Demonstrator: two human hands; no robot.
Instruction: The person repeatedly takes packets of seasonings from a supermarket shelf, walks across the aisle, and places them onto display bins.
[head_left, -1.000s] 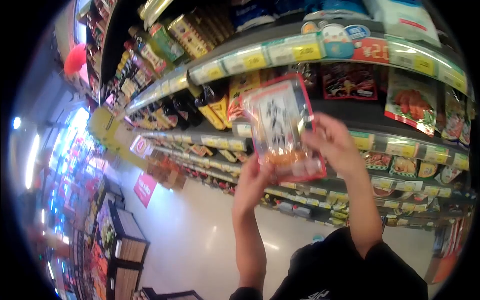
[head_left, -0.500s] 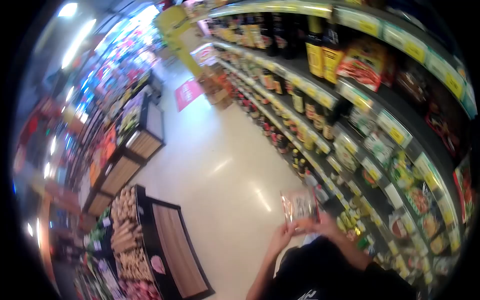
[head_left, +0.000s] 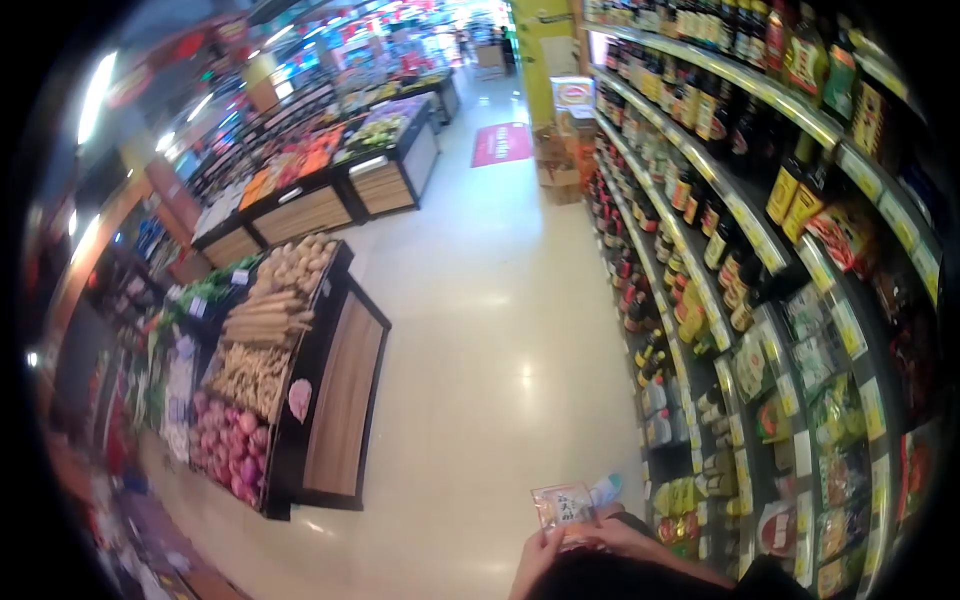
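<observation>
A small clear packet with a pale label and dark characters [head_left: 565, 506] is held low at the bottom of the view, in front of the body. My left hand [head_left: 541, 548] pinches its lower left edge. The fingers of my right hand [head_left: 612, 535] are closed on the packet's lower right side. Both hands are close together, and the packet's lower part is partly hidden by them. A dark sleeve covers part of the right arm.
Shelves [head_left: 745, 215] of bottles and packets curve along the right. At left stands a produce bin [head_left: 340, 400] with onions and root vegetables, with more bins [head_left: 310, 215] behind. Cardboard boxes [head_left: 558, 165] stand by a yellow pillar [head_left: 545, 60] beyond the pale floor [head_left: 470, 350].
The view has swung from the shelf toward the aisle. Both hands have lowered with the packet, from up before the shelf to the bottom of the view.
</observation>
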